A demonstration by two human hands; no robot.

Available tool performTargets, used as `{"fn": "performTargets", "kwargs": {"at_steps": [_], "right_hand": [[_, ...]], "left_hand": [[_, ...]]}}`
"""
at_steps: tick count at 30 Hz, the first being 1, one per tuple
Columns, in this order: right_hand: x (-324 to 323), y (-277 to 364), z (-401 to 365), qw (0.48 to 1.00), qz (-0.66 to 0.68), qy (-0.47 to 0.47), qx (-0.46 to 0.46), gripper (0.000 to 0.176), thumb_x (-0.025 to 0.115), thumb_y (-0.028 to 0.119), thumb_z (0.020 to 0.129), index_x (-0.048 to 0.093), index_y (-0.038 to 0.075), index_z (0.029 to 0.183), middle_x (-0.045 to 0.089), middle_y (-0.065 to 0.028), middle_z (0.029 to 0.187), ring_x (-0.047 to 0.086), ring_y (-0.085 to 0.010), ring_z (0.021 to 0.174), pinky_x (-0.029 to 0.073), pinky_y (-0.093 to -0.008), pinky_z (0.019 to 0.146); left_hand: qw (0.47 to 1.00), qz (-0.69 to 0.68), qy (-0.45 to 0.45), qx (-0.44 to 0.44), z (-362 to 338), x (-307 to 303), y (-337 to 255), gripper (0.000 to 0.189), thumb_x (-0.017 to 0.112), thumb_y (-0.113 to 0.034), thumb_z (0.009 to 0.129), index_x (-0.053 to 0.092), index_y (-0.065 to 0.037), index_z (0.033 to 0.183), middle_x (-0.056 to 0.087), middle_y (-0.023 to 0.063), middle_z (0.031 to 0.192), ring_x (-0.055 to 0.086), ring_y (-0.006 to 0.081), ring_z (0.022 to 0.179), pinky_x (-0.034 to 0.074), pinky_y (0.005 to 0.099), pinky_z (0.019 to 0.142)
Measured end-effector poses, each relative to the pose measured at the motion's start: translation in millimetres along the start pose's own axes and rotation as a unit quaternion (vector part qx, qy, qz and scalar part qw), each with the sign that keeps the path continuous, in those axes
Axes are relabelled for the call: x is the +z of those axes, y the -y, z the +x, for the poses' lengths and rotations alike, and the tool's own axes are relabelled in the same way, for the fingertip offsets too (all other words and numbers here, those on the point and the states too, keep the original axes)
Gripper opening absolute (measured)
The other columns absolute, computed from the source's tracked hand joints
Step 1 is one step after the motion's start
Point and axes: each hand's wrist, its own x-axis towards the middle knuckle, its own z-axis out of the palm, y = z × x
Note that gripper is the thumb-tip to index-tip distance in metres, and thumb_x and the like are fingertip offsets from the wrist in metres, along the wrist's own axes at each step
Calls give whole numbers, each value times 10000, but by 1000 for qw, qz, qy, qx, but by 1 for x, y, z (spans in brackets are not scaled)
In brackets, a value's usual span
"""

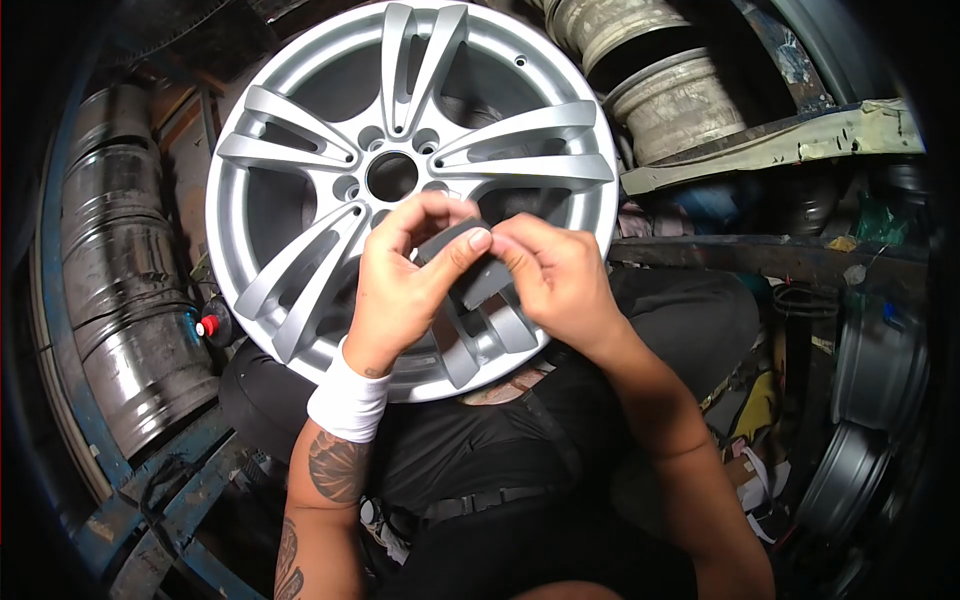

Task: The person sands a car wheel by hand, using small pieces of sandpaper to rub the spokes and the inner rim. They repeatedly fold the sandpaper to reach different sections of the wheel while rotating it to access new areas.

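Observation:
A silver alloy wheel rim (pixel 252 290) with paired spokes lies across the person's lap. Above its lower right spokes, both hands meet at a dark grey piece of sheet (pixel 484 284), which looks bent or folded. My left hand (pixel 410 265), with a white band at the wrist, pinches the sheet between thumb and fingers. My right hand (pixel 560 275) closes on the sheet's upper edge from the other side, its fingertips close to the left thumb. The rim's round centre hole (pixel 392 176) lies just beyond the left fingers.
Stacked metal rims (pixel 135 300) stand in a blue frame at the left, near a red cap (pixel 208 326). More rims (pixel 675 105) rest on a rack at the upper right, above a pale beam (pixel 770 147). Grey rims (pixel 845 475) stand at the lower right.

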Motion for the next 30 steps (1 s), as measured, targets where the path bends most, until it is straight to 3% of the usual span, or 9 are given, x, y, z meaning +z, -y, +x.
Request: {"fn": "performTargets", "kwargs": {"at_steps": [4,7,10,13,15,16,20,26,30], "right_hand": [[-2,9,2,981,110,99,128,183,723,171,976,699,9,895,593,-150,623,602,-248,498,431,-362,500],[-12,10,2,984,35,139,107,242,748,203,959,675,13,831,573,-134,582,589,-271,486,426,-355,488],[-15,7,1,988,-63,139,26,302,756,174,951,656,7,721,563,-78,544,600,-166,480,421,-320,475],[-6,-1,1,983,-104,70,-138,325,768,107,892,566,42,646,498,-78,528,536,-245,452,416,-364,477],[-4,-3,0,964,-180,49,-188,332,773,123,867,540,88,633,510,-56,533,551,-240,473,435,-364,501],[-3,-4,-1,952,-218,38,-212,337,776,130,854,527,111,627,516,-45,535,558,-238,483,445,-364,514],[-1,-6,-2,934,-247,37,-254,332,798,171,822,532,116,631,517,-26,551,558,-217,498,432,-355,514],[-28,1,13,969,-153,-5,-192,281,819,271,826,631,101,704,556,-21,589,554,-209,501,414,-341,518],[-29,7,23,984,-59,-80,-145,281,837,257,836,692,22,887,668,-81,840,649,-223,770,521,-341,707]], "left_hand": [[996,-56,18,-73,-2,-11,-1,88,759,-63,935,728,10,973,710,39,901,642,86,873,505,249,814],[992,-89,-7,-86,-1,-11,-1,89,760,-63,932,733,13,969,715,35,909,641,84,858,506,245,809],[985,-130,-25,-108,-1,-8,-1,73,752,-59,935,730,11,939,707,18,900,634,84,863,499,242,818],[987,-114,-17,-111,-1,-6,1,90,747,-65,941,719,5,990,688,17,963,625,77,913,493,241,821],[996,-70,-21,-55,0,2,6,235,768,-118,937,682,-27,1137,656,30,1123,612,74,971,496,244,832],[993,-64,6,-95,-1,0,3,516,808,-127,911,552,-76,1356,572,75,1278,602,82,1008,508,238,832],[979,-146,4,-144,-5,1,-3,814,826,-19,868,344,-118,1517,503,137,1287,614,107,1009,536,235,832],[979,-185,25,-77,-7,0,-8,836,790,20,847,329,-97,1535,562,141,1283,660,158,1065,547,305,918],[998,-38,32,44,-8,6,-3,920,805,23,800,301,-88,1562,593,154,1290,656,191,1107,529,354,1001]]}}
